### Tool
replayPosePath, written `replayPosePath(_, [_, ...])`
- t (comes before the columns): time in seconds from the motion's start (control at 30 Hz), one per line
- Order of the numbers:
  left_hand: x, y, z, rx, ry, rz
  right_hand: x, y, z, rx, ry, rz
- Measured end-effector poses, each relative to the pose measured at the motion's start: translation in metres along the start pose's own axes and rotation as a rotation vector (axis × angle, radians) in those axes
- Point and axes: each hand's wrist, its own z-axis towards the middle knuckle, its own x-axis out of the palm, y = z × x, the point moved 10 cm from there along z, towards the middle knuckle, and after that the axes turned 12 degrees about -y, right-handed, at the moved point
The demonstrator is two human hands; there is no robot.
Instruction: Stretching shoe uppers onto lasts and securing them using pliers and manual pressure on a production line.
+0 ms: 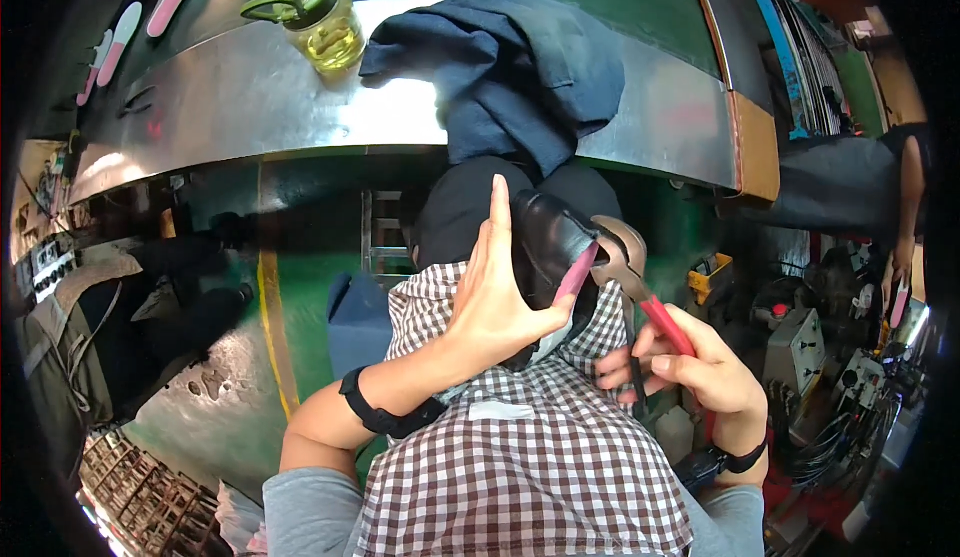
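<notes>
A black leather shoe upper sits over my lap, with a pink insole-like piece along its edge. My left hand is beside it, fingers stretched upward and thumb spread out to touch the pink piece's lower end. My right hand is closed on the metal pincers. One red handle shows plainly; a darker handle runs down near my fingers. The pincers' head is at the upper's right edge; whether the jaws grip the leather, I cannot tell.
Ahead, a metal-edged table carries dark blue cloth, a green-lidded bottle and several pink-and-white sole-shaped pieces. A blue stool-like block stands at left. People are at both sides. Machinery and cables lie right.
</notes>
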Motion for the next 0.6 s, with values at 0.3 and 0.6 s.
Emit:
replayPosePath(0.3, [-0.008,0.006,-0.002,0.036,-0.033,0.014,0.003,-0.014,0.031,-0.342,-0.108,-0.087])
replayPosePath(0.6, [-0.011,0.011,-0.006,0.041,-0.058,0.005,0.001,-0.034,0.049,-0.632,-0.191,-0.222])
